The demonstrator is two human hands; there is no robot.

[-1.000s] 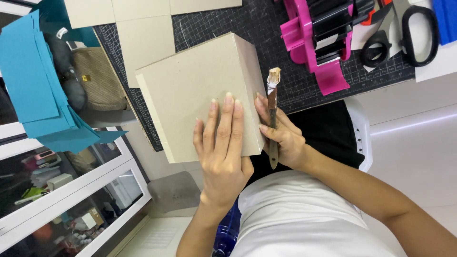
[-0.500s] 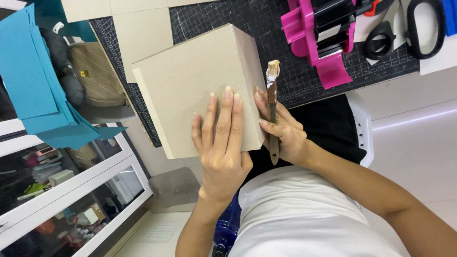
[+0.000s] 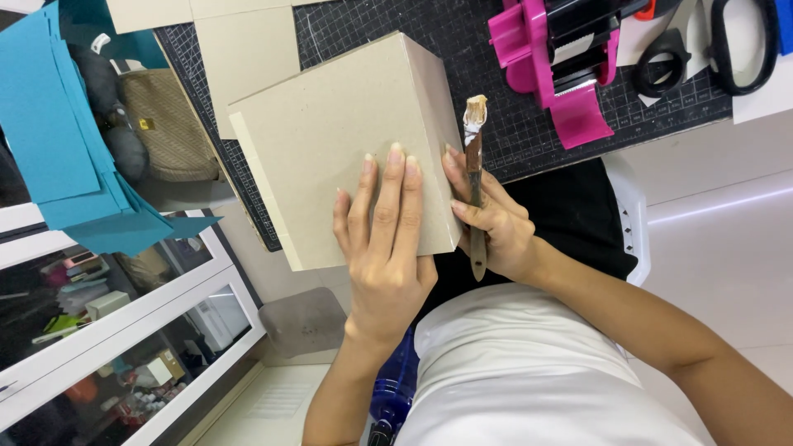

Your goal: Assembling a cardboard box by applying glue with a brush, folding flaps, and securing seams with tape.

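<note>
While your left hand lies flat and open on the grey cardboard box, fingers stretched together toward the far end of the desk, the box sits tilted on the black cutting mat, its near corner overhanging the mat's edge above your lap. Its broad top face looks up at you, and 1 narrow side wall shows along the right.

Your right hand is closed around a glue brush, thumb and fingers pinching the brown handle about midway. The brush's long axis runs almost straight away from you, just beside the box's right wall: its glue-caked bristles point to the far side of the desk, and the handle end points back at your body.

Left of the box, blue paper sheets hang over the desk's edge beside a woven tan pouch. Flat cardboard pieces lie beyond the box. To the right stand a pink tape dispenser and black-handled scissors, well apart from both hands.
</note>
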